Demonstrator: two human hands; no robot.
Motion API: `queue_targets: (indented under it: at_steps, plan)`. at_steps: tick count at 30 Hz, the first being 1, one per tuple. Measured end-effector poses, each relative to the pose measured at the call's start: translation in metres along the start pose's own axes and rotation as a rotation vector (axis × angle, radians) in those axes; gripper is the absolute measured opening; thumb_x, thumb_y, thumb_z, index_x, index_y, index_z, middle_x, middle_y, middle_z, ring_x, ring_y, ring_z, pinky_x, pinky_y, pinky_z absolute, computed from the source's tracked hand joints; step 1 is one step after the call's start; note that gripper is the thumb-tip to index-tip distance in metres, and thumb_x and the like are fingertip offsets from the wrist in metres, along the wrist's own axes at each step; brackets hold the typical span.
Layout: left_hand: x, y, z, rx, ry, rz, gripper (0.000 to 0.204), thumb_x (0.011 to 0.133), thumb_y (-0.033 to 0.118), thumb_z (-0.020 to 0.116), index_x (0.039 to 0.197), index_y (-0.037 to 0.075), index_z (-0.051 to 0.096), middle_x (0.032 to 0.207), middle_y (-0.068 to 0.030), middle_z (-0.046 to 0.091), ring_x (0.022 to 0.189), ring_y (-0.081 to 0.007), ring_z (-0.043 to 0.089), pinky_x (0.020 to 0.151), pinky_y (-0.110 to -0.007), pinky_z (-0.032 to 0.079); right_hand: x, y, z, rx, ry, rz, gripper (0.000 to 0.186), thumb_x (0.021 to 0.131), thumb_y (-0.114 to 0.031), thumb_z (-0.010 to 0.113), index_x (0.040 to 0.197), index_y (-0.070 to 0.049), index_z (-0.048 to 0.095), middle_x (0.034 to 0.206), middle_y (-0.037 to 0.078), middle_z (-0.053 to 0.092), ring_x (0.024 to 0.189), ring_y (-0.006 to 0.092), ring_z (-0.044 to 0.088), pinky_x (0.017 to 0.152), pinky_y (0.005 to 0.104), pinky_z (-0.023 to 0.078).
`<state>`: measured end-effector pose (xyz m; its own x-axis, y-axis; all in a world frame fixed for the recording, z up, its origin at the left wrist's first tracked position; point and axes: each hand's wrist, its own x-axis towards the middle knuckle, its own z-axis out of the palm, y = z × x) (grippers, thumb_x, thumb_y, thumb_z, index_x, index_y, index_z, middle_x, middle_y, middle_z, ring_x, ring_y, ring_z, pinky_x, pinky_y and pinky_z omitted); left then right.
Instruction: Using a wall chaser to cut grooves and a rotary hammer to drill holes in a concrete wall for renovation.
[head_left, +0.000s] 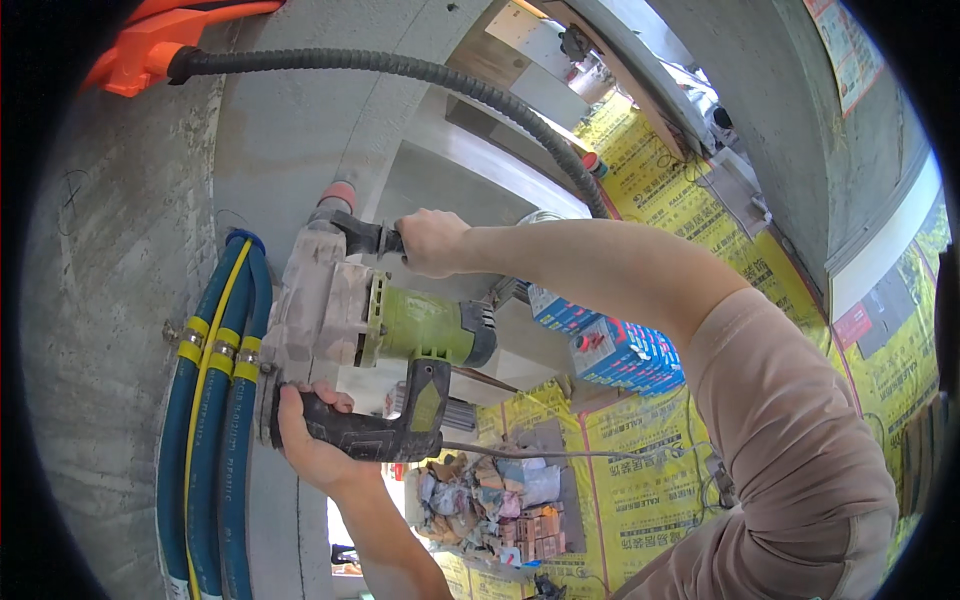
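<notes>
You hold the dusty green power drill [415, 325] just right of the blue hoses [205, 420], your right hand [437, 243] wrapped around its upper side handle [364, 237] and your left hand [312, 450] gripping its black lower handle [385, 438], with blue boxes [632, 358] well right of those hoses.

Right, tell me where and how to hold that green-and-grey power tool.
I'd grip the power tool at two points: the black rear handle from below, where the left hand wraps it, and the black side handle from the right, where the right hand closes. One forms a loop; the other juts out near the reddish nose.
</notes>
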<state>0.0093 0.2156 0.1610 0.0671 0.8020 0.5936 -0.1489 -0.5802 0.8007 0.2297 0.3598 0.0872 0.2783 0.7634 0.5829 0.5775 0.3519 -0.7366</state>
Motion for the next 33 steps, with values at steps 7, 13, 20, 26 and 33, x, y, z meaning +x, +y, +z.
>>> queue_targets:
  at_steps: [7,13,20,26,33]
  plan:
    - [0.005,-0.011,-0.003,-0.041,0.001,-0.009,0.018,0.091,0.025,0.063,0.088,0.01,0.053,0.075,-0.0059,0.055,0.064,-0.0151,0.05,0.064,-0.028,0.043,0.007,0.009,0.002,-0.017,0.01,-0.006,0.02,0.079,-0.013,0.059,0.096,-0.005,0.066,0.092,0.021,0.07,0.091,0.0397,0.068,0.08,0.0476,0.056]
    - [0.011,-0.012,-0.006,-0.08,0.057,-0.037,0.019,0.091,0.026,0.062,0.087,0.01,0.053,0.075,-0.0055,0.054,0.065,-0.0147,0.049,0.064,-0.029,0.042,0.005,0.007,-0.007,-0.091,-0.024,-0.034,0.022,0.079,-0.012,0.059,0.098,-0.005,0.067,0.093,0.02,0.07,0.091,0.0397,0.068,0.08,0.0476,0.055]
    - [0.007,-0.011,-0.008,-0.073,0.033,-0.112,0.019,0.09,0.031,0.061,0.087,0.015,0.051,0.075,-0.0017,0.053,0.063,-0.0145,0.047,0.06,-0.032,0.041,0.004,0.001,-0.015,-0.117,-0.008,-0.024,0.022,0.077,-0.007,0.06,0.096,-0.003,0.072,0.099,0.02,0.071,0.095,0.0361,0.07,0.08,0.0441,0.057]
    - [0.0,-0.017,-0.007,-0.174,0.014,-0.135,0.017,0.092,0.026,0.06,0.086,0.012,0.052,0.074,-0.0027,0.052,0.063,-0.0133,0.046,0.061,-0.028,0.041,0.005,0.001,-0.025,-0.186,-0.082,-0.012,0.024,0.077,-0.008,0.06,0.097,-0.003,0.072,0.097,0.02,0.071,0.093,0.0363,0.07,0.08,0.0441,0.057]
    - [-0.004,-0.022,0.007,-0.22,0.028,-0.117,0.016,0.092,0.024,0.061,0.088,0.012,0.051,0.077,-0.0025,0.053,0.063,-0.0131,0.046,0.061,-0.028,0.042,0.007,0.003,-0.046,-0.272,-0.057,-0.083,0.023,0.078,-0.012,0.06,0.096,-0.002,0.07,0.094,0.022,0.07,0.091,0.0401,0.069,0.079,0.0471,0.056]
